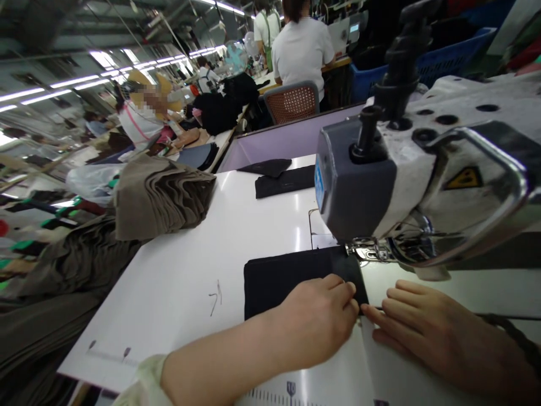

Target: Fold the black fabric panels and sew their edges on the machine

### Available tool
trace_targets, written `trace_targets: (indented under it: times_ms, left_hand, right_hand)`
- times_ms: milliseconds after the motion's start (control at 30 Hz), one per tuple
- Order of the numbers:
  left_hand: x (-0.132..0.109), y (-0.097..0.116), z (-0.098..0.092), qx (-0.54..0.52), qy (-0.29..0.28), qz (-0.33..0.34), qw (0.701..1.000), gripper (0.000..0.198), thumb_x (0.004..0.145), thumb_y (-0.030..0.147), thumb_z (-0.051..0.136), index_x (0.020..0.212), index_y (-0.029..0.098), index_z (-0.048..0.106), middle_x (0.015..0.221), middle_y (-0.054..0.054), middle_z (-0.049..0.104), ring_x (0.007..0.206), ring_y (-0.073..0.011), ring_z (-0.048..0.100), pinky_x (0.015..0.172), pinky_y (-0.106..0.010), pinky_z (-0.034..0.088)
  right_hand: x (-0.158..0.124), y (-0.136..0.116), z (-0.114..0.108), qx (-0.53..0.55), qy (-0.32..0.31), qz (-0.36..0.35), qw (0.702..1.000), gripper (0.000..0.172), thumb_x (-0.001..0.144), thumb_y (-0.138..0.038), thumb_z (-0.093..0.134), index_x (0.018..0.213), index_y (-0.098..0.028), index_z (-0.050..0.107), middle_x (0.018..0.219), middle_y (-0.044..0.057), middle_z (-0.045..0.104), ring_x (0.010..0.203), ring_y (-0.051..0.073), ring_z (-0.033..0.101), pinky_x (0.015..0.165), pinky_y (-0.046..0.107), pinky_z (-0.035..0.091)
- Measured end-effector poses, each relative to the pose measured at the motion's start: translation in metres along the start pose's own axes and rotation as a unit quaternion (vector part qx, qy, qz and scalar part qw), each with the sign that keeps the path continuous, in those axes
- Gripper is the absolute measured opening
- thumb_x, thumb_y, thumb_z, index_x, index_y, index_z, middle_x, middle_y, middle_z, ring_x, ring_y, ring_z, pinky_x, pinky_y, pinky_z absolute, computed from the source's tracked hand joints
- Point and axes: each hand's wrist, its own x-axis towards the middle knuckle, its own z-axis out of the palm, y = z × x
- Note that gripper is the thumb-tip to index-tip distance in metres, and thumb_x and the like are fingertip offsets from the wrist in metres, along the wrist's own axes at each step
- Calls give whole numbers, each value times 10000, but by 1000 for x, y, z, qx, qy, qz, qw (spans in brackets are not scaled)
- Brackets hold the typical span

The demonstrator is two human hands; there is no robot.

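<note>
A black fabric piece [279, 279] lies flat on the white table, its far right corner at the presser foot [374, 248] of the sewing machine [359, 186]. My left hand [323, 316] rests on the near right part of this fabric, fingers curled and pinched at its right edge. Just to the right, my right hand [422, 332] lies palm down on the machine bed, fingers stretched out. One fingertip of it meets the fabric's near right corner. Whatever is under my left palm is hidden.
Two more black fabric pieces [285, 183] lie farther back on the table [190, 282]. A stack of brown-grey fabric [160, 197] sits at the left edge. Loose thread [216, 296] lies on the tabletop. Beyond a purple partition, a person [298, 53] sits on a chair [292, 103].
</note>
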Motion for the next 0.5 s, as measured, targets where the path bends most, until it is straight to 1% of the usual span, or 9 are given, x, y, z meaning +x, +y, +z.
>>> trace_targets:
  times_ms: [67,200,367,500]
  left_hand:
    - [0,-1,-1,-7,-11,-5,1000,232,928,155,408,925,52,615,1035,-145,616,949,-222,560,832,-315,498]
    - [0,-3,0,-12,-20,-14,1000,227,906,127,404,979,35,599,1086,-161,606,996,-231,559,853,-330,499]
    - [1,-8,4,-1,-6,-27,1000,211,904,130,412,977,41,588,1103,-172,600,1045,-236,554,873,-335,498]
    - [4,-15,7,8,3,-35,999,212,914,131,401,998,63,583,1126,-151,595,1066,-222,548,897,-322,490]
  right_hand:
    - [2,0,0,-7,3,0,1000,297,955,-157,307,859,-144,587,635,-7,512,585,129,438,631,317,294]
    - [3,2,0,-6,-5,4,1000,257,955,-185,338,938,-131,588,651,-7,514,597,131,446,622,310,295]
    - [2,6,1,-11,-9,18,1000,229,952,-217,364,941,-131,575,673,-4,524,605,134,471,643,315,309]
    - [5,11,3,-32,-10,32,999,235,953,-239,366,951,-134,576,679,2,537,611,138,496,641,312,328]
